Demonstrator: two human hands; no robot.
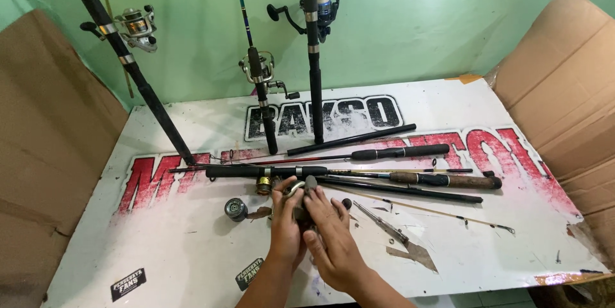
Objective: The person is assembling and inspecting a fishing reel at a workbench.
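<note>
Head view: my left hand [286, 221] and right hand [330, 241] both closed round a fishing reel [300, 200] near the table's [160, 244] front edge, rods [384, 183] lying just behind.

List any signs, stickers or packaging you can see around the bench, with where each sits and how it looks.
Printed banner tabletop: covers the bench, white, worn, with large red and black lettering.
Small black sticker: near left corner, rectangular, tilted, white print.
Second black sticker: near edge beside the left forearm, tilted.
Brown cardboard sheet: stands along the left side.
Brown cardboard box flaps: stand at the right.
</note>
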